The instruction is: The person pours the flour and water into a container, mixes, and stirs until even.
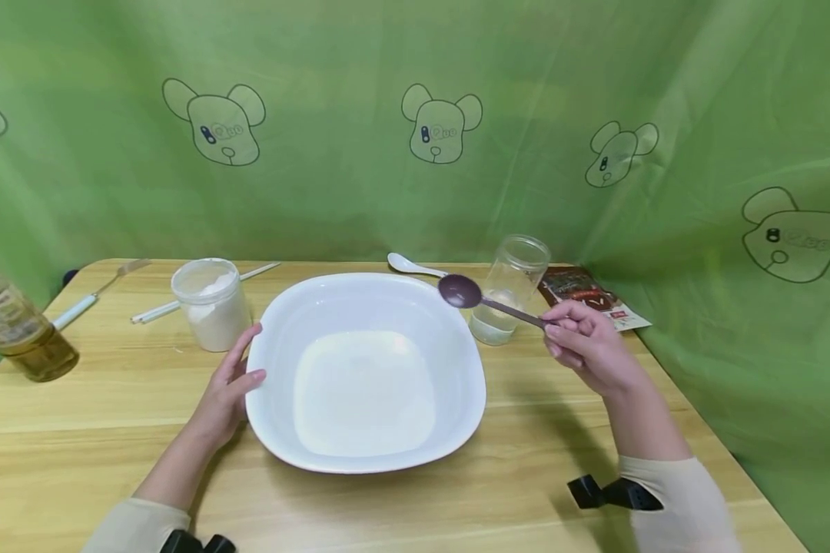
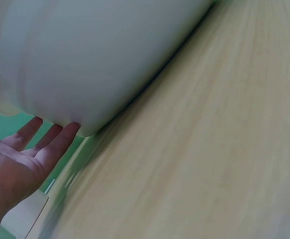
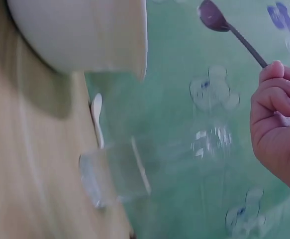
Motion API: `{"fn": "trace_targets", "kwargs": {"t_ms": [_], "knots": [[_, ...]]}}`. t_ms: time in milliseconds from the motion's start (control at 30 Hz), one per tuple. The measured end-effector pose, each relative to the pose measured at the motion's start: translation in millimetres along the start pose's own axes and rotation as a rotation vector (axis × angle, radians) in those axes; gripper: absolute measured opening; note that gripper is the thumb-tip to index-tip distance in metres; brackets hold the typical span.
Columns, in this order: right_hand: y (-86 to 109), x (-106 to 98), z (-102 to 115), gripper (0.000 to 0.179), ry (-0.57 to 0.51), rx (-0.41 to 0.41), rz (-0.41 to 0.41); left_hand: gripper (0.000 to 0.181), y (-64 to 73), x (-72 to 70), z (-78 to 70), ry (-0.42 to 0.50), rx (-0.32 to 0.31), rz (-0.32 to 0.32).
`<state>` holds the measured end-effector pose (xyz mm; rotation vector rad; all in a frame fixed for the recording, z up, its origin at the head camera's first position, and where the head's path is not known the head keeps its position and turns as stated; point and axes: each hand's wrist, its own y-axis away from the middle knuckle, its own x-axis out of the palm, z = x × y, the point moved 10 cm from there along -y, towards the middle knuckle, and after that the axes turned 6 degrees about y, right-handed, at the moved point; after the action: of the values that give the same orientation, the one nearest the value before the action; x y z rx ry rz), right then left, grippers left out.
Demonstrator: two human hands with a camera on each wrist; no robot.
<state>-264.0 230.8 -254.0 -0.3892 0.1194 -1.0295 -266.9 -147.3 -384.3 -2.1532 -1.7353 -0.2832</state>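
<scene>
A large white basin (image 1: 366,299) stands in the middle of the table. My left hand (image 1: 223,395) holds it at the left edge, the thumb tip over the rim and the fingertips against the outer wall, as the left wrist view (image 2: 15,164) shows. My right hand (image 1: 591,346) pinches the handle end of a purple-brown spoon (image 1: 460,291), raised with its bowl beside the basin's back right rim. In the right wrist view the spoon (image 3: 214,16) points away from the curled fingers. Behind the handle stands a clear jar (image 1: 494,326) with clear liquid low inside it.
An open jar of white powder (image 1: 214,319) stands left of the basin, near white sticks (image 1: 157,312). Farther left are a bottle of amber liquid (image 1: 41,355) and a fork (image 1: 76,311). A white spoon (image 1: 408,265) and a dark packet (image 1: 581,288) lie behind, before a green curtain (image 1: 346,192).
</scene>
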Motion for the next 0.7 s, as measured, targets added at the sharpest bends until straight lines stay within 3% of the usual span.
{"fn": "trace_targets", "kwargs": {"t_ms": [167, 333, 567, 700], "knots": [[25.7, -23, -6, 0.033, -0.153, -0.012, -0.016, 0.057, 0.3, 1.2, -1.2, -0.002, 0.004, 0.0], [47.2, -45, -26, 0.035, -0.196, 0.037, -0.055, 0.057, 1.2, 0.3, -2.6, -0.005, 0.007, -0.003], [71.8, -69, -60, 0.035, -0.163, 0.122, -0.146, 0.057, 1.4, 1.1, -2.4, 0.005, 0.009, -0.006], [78.5, -75, -76, 0.034, -0.104, 0.154, -0.155, 0.057, 0.8, 3.0, -3.2, 0.018, 0.024, 0.0]]}}
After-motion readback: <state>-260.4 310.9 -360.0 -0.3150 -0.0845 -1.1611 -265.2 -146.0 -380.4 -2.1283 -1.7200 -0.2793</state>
